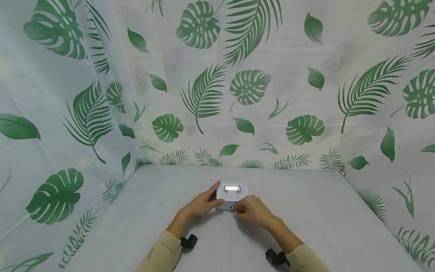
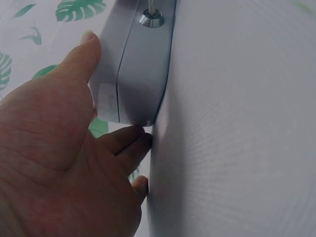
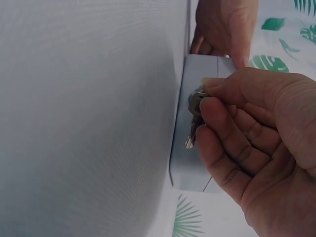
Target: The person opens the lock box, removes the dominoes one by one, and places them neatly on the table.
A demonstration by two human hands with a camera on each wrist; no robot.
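A small pale grey cash box [image 1: 232,205] with a metal carry handle [image 1: 232,188] on its lid lies on the table in the head view. My left hand [image 1: 201,204] rests against its left end; the thumb [image 2: 85,55] lies straight on the lid and the other fingers reach along the side. On the front face is a round silver lock [image 2: 151,19] with a key in it. My right hand [image 1: 255,212] pinches the key [image 3: 196,102] at the lock between thumb and forefinger. A second key [image 3: 190,141] hangs down beside it.
A white cloth covers the table [image 1: 326,226]. Behind and at the sides hang white curtains [image 1: 217,102] printed with green leaves. A black wrist camera [image 1: 188,241] is strapped at the left cuff, and another camera [image 1: 276,257] at the right cuff.
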